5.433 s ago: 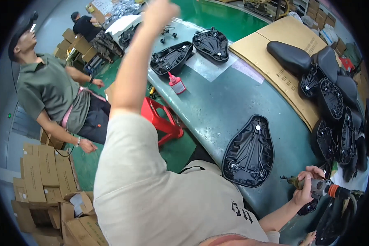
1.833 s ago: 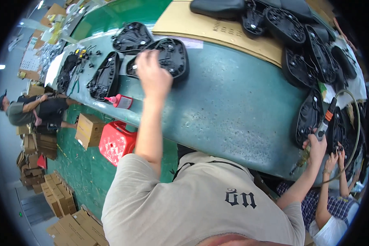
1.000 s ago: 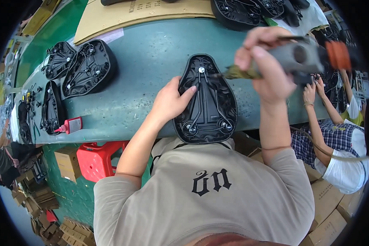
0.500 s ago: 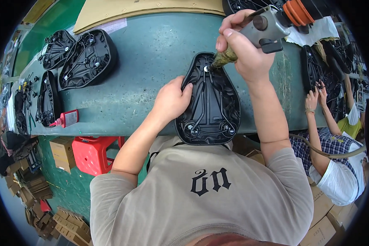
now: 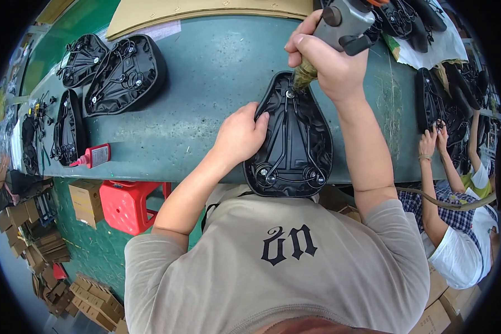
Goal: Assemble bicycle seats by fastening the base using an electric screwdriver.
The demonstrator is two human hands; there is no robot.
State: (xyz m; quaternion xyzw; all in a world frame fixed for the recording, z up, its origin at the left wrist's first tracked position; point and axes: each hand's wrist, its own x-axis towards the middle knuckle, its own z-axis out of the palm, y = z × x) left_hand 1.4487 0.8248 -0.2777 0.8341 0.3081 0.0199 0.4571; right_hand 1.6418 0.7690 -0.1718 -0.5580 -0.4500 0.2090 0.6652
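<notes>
A black bicycle saddle (image 5: pixel 288 161) lies upside down at the table's near edge, its metal rails showing and its narrow end pointing away from me. My left hand (image 5: pixel 242 133) is closed on its left rim, thumb over the edge. In my right hand (image 5: pixel 339 69) is a grey power screwdriver (image 5: pixel 348 25), fingers wrapped round its body. Its lower part, wrapped in worn tape, points down at the bolt (image 5: pixel 290 94) in the saddle's narrow end. Whether the tip touches the bolt I cannot tell. The driver's top runs out of view.
Upturned saddles (image 5: pixel 125 75) lie at the left of the green table (image 5: pixel 200 72), with a red bottle (image 5: pixel 98 156) nearby. Cardboard sheets (image 5: pixel 206 11) lie at the back. More saddles (image 5: pixel 428 100) and another person's hands (image 5: pixel 428 143) are at right. A red stool (image 5: pixel 125 206) stands below left.
The screwdriver stands more upright, and my right hand has come slightly left over the saddle. The whole scene has shifted a little in view. My left hand keeps its hold.
</notes>
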